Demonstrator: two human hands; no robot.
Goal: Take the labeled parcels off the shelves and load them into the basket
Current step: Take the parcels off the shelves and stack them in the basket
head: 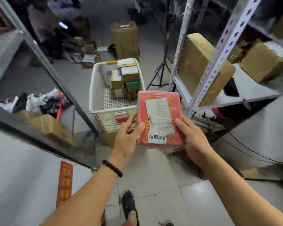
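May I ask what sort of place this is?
Probably a parcel depot or stockroom: metal shelving holds cardboard boxes, a white basket on the floor contains labeled parcels, and the left hand and right hand hold a red labeled parcel.

**A parcel depot or stockroom**

Slotted-angle metal shelving (222, 51) on the right carries taped cardboard cartons (201, 67). On the tiled floor (153, 168) a white plastic basket (95, 92) holds small boxes (129, 73) with printed shipping labels, and a red parcel (158, 118) bears one too. Farther back stand a tall carton (124, 39) and, blurred, what look like loose packages (88, 53) strewn about
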